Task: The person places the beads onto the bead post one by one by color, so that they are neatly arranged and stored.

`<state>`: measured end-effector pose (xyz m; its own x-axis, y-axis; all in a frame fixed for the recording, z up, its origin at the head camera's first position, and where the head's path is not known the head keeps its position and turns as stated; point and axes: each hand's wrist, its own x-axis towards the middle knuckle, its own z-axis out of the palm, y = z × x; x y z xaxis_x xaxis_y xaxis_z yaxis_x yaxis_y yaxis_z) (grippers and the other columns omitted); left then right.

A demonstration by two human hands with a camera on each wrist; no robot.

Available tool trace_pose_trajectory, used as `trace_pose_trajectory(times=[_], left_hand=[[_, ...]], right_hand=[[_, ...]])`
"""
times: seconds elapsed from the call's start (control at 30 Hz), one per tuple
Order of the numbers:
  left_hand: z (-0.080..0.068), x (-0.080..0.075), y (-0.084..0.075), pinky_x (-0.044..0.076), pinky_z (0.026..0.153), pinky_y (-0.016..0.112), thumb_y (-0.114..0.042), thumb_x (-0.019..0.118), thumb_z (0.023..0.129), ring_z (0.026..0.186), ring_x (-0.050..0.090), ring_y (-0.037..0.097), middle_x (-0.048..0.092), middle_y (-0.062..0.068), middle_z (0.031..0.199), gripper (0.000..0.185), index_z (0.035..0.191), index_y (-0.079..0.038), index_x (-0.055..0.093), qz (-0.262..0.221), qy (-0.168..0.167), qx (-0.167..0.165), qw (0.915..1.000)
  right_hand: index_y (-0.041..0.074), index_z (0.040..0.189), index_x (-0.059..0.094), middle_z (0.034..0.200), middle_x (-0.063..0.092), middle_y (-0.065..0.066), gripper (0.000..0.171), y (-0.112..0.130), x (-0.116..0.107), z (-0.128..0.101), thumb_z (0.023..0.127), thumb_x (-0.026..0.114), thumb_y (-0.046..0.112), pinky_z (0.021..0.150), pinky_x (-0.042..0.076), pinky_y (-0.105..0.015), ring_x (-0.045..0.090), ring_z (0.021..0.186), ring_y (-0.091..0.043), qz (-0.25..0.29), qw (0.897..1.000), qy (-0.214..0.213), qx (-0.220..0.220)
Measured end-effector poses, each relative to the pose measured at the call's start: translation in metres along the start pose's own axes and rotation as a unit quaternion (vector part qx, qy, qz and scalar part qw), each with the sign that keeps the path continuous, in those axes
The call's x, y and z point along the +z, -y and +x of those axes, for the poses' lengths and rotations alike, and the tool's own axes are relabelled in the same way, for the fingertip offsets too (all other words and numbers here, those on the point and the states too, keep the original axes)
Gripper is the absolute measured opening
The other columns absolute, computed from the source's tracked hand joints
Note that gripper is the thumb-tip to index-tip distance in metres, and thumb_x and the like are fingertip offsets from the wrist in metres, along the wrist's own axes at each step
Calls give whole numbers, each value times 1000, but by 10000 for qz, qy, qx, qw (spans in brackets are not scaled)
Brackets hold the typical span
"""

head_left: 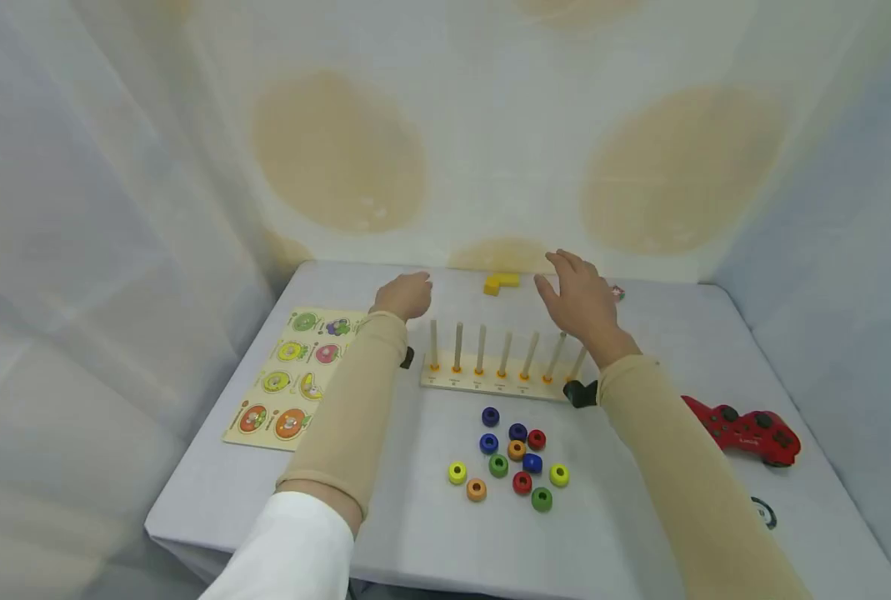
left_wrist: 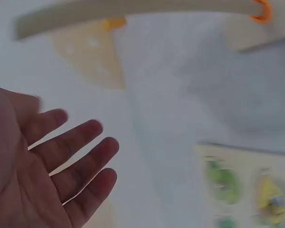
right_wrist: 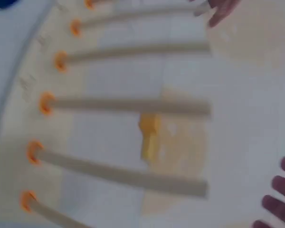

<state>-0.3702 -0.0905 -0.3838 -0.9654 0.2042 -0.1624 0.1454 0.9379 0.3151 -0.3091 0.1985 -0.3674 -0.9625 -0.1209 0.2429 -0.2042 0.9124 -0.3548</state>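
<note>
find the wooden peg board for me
In the head view, the peg board sits just beyond the loose beads, right of the fruit puzzle.

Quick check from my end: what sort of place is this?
Most likely a draped-off booth set up for tabletop work: pale sheets seem to hang behind and on both sides of a white-covered table, and a wooden peg board sits on it.

The left tan sleeve (head_left: 347,408) is plain, hemmed at both ends. Elbow-side of it sits a white sleeve (head_left: 291,546); right beside it, a small black fitting (head_left: 407,358). Well to its right is a matching tan sleeve (head_left: 678,467).
</note>
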Motion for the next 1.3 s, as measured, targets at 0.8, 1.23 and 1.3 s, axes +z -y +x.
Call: trace_pose_trajectory(times=[0.8, 1.23, 1.3], left_hand=[[-62, 143, 62, 26, 125, 55, -46, 81, 85, 153, 27, 36, 32, 3, 166, 92, 160, -23, 34, -1363, 172, 622, 9886], [-59, 152, 48, 25, 125, 56, -50, 80, 84, 152, 29, 37, 33, 2, 167, 89, 158, -24, 38, -1342, 120, 563, 9893], [-57, 155, 47, 25, 125, 56, -50, 81, 84, 152, 30, 37, 34, 1, 166, 87, 157, -24, 40, -1366, 58, 585, 9889]], right_hand=[[31, 124, 70, 117, 68, 13, 31, 65, 138, -213, 93, 72, 34, 99, 50, -45, 59, 107, -11, 600, 9686, 1769, -1638], [10, 120, 70, 114, 74, -5, 35, 71, 87, -109, 89, 80, 22, 98, 54, -50, 67, 108, -26, 1102, 9759, -1113, -1519], [11, 122, 70, 116, 73, -6, 34, 79, 79, -88, 91, 78, 25, 101, 51, -52, 66, 110, -28, 825, 9799, -1120, -1427]])
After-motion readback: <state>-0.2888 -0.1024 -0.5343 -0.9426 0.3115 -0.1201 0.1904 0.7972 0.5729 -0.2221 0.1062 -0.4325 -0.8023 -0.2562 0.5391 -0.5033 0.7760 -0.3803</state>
